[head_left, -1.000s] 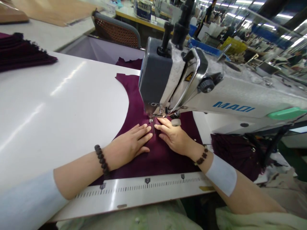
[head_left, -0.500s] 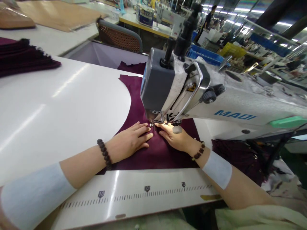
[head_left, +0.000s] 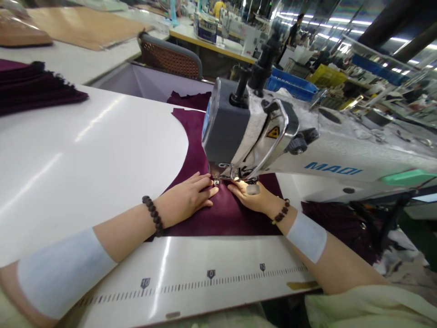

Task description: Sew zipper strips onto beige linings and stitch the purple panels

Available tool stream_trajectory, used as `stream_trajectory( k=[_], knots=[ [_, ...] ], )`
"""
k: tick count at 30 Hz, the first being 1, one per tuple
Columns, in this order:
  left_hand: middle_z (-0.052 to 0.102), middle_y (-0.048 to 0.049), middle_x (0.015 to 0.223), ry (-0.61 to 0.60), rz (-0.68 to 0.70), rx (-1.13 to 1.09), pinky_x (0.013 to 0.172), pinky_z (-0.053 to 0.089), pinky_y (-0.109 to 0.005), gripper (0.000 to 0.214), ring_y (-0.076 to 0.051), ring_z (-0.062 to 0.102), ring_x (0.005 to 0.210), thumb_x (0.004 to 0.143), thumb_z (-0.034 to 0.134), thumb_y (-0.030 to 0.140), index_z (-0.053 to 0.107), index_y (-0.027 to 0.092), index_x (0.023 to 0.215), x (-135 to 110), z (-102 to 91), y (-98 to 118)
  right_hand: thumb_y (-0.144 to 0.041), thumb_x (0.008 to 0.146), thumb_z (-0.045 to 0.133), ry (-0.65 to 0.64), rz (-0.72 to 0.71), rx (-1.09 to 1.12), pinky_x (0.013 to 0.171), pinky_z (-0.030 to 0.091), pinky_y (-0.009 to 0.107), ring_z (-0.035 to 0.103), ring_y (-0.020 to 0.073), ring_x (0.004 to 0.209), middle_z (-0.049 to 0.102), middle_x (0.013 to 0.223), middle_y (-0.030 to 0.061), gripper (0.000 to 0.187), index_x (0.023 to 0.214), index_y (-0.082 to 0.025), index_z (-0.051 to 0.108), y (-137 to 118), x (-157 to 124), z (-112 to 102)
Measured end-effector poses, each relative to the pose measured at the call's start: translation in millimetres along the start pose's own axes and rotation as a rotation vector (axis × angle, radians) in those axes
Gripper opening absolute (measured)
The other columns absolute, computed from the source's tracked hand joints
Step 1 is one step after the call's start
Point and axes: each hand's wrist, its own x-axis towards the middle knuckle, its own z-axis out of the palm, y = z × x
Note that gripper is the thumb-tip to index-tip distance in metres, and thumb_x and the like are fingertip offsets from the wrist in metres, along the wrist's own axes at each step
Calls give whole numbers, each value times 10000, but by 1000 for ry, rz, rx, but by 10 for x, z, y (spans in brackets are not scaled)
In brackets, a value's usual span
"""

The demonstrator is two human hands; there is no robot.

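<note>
A dark purple fabric piece (head_left: 191, 136) lies on the white sewing table (head_left: 85, 150) and runs under the head of a grey and white sewing machine (head_left: 246, 127). My left hand (head_left: 186, 198) lies flat on the fabric, fingers stretched toward the presser foot (head_left: 218, 180). My right hand (head_left: 254, 198) presses flat on the fabric from the other side, fingertips right at the foot. Both wrists wear dark bead bracelets. The needle itself is hidden under the machine head.
A stack of the same purple fabric (head_left: 37, 86) sits at the far left of the table. A ruler scale (head_left: 208, 275) runs along the front edge. A chair back (head_left: 169, 54) stands behind the table. More purple fabric (head_left: 341, 228) hangs at the right under the machine arm.
The fabric has fed away from me under the machine, and both hands have slid forward with it, closer to the presser foot. The view has shifted a little back.
</note>
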Motion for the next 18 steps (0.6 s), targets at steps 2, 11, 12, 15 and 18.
stream_trajectory(
  k=[2,11,12,15,18],
  knots=[
    [527,-118,1075,6,-7,-6,1009,361,-415,336,-230,456,1104,922,394,293,553,124,1165,7,0,0,-242,933,360,-7,6,-28,919,412,326,562,193,1021,613,1088,89,323,1125,-129,593,-2,6,1],
    [537,-110,1055,30,-4,-25,980,385,-397,317,-217,486,1049,915,415,283,567,130,1147,18,0,-36,-184,913,373,-55,-27,-86,907,417,330,565,212,1022,612,1083,114,305,1081,-86,607,-12,41,-41],
    [537,-110,1060,39,-2,-26,981,384,-400,317,-216,490,1040,916,412,286,571,129,1141,18,4,-42,-174,909,371,-64,-38,-92,905,415,335,562,216,1026,613,1078,114,302,1069,-90,613,-12,42,-43],
    [539,-101,1073,46,-2,-28,995,372,-408,320,-208,500,1029,922,399,305,579,149,1135,22,19,-49,-171,908,359,-87,-43,-89,905,407,362,561,222,1010,621,1049,102,301,1019,-123,634,2,52,-35],
    [541,-98,1096,31,-7,-23,1009,356,-411,322,-203,505,1043,925,394,313,581,168,1143,22,35,-67,-224,917,375,-37,13,-23,910,406,346,562,199,978,629,1007,90,283,1019,-144,627,23,62,-39]
  ],
)
